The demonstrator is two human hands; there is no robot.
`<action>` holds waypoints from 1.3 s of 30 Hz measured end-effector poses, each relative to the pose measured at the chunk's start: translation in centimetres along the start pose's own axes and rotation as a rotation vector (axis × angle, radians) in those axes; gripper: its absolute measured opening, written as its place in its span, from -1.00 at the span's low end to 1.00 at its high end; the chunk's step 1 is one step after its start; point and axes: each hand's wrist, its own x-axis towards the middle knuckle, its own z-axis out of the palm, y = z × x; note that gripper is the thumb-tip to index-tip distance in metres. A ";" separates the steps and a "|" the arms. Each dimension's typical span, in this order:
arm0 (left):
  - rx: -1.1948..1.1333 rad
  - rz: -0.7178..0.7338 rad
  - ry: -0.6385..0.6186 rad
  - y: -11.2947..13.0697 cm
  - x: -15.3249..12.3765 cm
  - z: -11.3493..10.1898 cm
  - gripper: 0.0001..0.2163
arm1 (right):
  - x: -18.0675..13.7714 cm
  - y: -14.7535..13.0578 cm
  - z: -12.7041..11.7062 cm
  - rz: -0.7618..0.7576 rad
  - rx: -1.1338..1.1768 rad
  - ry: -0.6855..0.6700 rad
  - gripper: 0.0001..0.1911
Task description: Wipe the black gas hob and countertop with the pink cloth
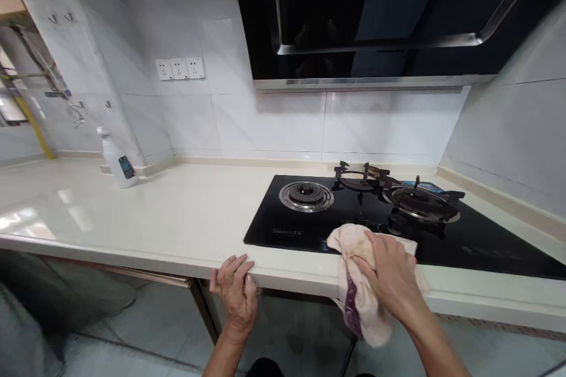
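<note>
Two hands on site: R hand (391,274) presses bunched cloth (360,300) at gas hob's (490,253) 6 o'clock edge; L hand (234,294), empty, fingers curled over worktop lip (110,247), apparently bracing.

L hand (234,297) low, fingers curled, knuckles up; R hand (389,271) palm down, fingers together, arm extended fwd.

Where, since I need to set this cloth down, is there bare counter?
The cream countertop is bare between the spray bottle and the black gas hob. It's crowded at the hob's pan supports and knobs, by the cloth in the right hand.
</note>
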 end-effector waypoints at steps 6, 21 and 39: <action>0.015 0.030 -0.059 -0.5 0.1 -0.7 -0.79 | 1.8 1.3 0.4 -0.092 0.177 -0.142 -0.49; -0.006 0.003 0.019 0.3 0.0 0.3 -0.79 | 1.8 10.2 -0.8 0.271 -0.147 -0.176 -0.37; -0.001 -0.038 0.025 0.2 -0.2 0.5 -0.78 | -0.3 -0.1 0.5 -0.034 0.001 0.008 -0.58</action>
